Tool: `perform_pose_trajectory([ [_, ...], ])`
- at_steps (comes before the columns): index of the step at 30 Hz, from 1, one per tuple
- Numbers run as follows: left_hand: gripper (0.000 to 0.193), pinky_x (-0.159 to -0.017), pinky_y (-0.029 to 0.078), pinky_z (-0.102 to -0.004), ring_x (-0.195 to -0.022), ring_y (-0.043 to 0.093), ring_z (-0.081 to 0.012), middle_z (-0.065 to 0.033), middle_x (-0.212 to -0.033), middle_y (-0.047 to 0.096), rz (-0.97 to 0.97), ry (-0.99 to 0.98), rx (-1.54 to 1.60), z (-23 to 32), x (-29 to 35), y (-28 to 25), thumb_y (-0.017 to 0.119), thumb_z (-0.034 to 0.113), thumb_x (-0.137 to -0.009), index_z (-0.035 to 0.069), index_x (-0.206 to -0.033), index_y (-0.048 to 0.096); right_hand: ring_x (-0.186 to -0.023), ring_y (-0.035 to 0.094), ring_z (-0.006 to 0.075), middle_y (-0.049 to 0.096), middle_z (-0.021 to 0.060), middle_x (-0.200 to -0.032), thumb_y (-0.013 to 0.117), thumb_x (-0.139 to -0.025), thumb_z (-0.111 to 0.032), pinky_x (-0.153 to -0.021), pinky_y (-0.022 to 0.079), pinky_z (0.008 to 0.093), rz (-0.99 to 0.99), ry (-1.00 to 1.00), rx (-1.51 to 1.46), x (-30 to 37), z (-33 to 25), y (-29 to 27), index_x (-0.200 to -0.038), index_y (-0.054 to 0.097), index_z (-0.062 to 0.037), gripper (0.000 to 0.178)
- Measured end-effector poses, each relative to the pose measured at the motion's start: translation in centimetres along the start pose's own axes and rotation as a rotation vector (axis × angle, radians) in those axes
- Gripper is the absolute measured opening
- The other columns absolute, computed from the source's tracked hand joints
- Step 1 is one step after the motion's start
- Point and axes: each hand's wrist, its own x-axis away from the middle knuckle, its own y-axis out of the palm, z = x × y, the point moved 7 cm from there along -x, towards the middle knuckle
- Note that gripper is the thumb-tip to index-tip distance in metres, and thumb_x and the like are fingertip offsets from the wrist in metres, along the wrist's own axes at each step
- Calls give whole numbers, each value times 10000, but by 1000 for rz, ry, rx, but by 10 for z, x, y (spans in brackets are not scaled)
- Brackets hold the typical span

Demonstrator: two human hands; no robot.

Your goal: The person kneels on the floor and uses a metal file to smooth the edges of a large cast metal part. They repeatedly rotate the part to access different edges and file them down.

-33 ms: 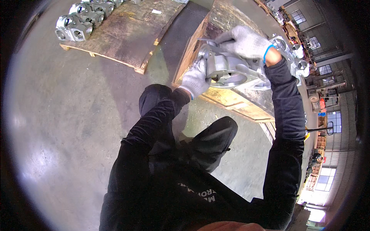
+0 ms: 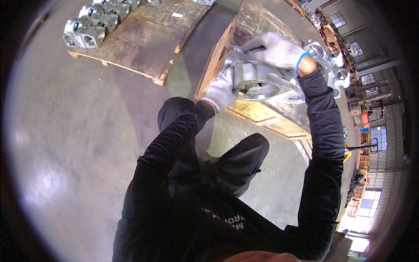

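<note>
A silvery cast metal housing (image 2: pixel 246 75) with large round openings rests on a wooden crate in front of me. My left hand (image 2: pixel 221 88), in a whitish knit glove, is closed round the housing's near left end, thumb up beside a round boss. Above the same end is my right hand (image 2: pixel 275 49), gloved alike with a blue cuff edge. Its fingers are pinched on a thin, flat grey metal tool (image 2: pixel 233 46) whose tip points left over the boss. The tool's other end is hidden in the glove.
More castings (image 2: pixel 321 50) stand on the crate (image 2: pixel 273 115) to the right. At the upper left, a wooden pallet (image 2: pixel 139 43) carries several similar castings (image 2: pixel 85 35). A pallet jack (image 2: pixel 362 147) and a forklift (image 2: pixel 362 115) are off to the right. My knees are below the crate.
My right hand and the thin tool have shifted very slightly downward in the picture. The left hand and the housing look almost unmoved.
</note>
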Motion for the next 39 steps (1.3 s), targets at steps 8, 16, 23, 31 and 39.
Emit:
perform_pose_trajectory([
  [8, 786, -1024, 507, -490, -1209, 618, -462, -326, -1328, 609, -37, -29, 168, -30, -56, -16, 737, 261, -889, -17, -1526, 369, -1031, 727, 276, 761, 187, -1146, 638, -950, -285, -940, 537, 361, 40, 123, 115, 12, 16, -50, -1269, 722, -28, 418],
  [16, 659, -990, 512, -500, -1200, 612, -481, -325, -1269, 636, 30, -30, 233, -42, -58, -4, 695, 196, -899, 24, -1477, 429, -1000, 736, 311, 765, 202, -1098, 717, -866, -348, -922, 556, 389, -8, -47, 152, -17, 7, -44, -1222, 755, -64, 457],
  [23, 645, -979, 519, -506, -1176, 622, -488, -327, -1247, 644, -7, -51, 227, -39, -59, -7, 683, 192, -904, 12, -1467, 425, -823, 737, 232, 787, 143, -1048, 688, -866, -278, -766, 578, 372, -20, -101, 72, -28, 6, -51, -1198, 778, -78, 398],
  [31, 680, -1006, 505, -502, -1209, 606, -477, -329, -1270, 632, 0, -33, 231, -38, -58, -9, 688, 212, -910, -1, -1491, 406, -815, 716, 199, 781, 125, -1100, 677, -888, -301, -763, 561, 336, 7, 42, -41, -25, 24, -42, -1226, 764, -52, 429],
  [39, 731, -974, 517, -519, -1163, 624, -488, -335, -1223, 646, -3, 0, 230, -35, -59, -11, 703, 238, -903, 29, -1526, 383, -932, 740, 212, 787, 145, -1101, 705, -858, -315, -876, 554, 329, -45, 71, -15, -35, 37, -39, -1206, 781, -79, 427],
])
